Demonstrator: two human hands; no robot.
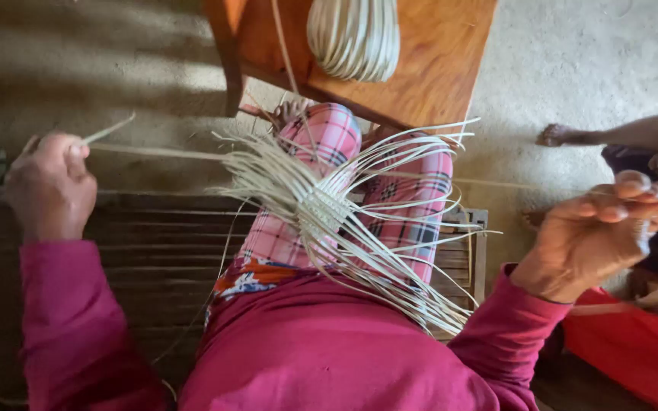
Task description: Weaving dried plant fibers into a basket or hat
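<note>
A half-woven mat of pale cane strips [327,209] lies on my lap, over pink plaid trousers, with loose strip ends fanning out on both sides. My left hand [49,186] is raised far to the left, pinching one thin pale strip [154,151] that runs back toward the weave. My right hand [599,228] is lifted out to the right, fingers closed on the other end of a thin strip that stretches across above the weave.
A wooden stool [436,61] stands ahead with a bundle of cane strips [353,38] on it. I sit on a slatted wooden bench [158,243]. Another person's bare foot [561,135] and leg rest on the concrete floor at right, beside red cloth [634,346].
</note>
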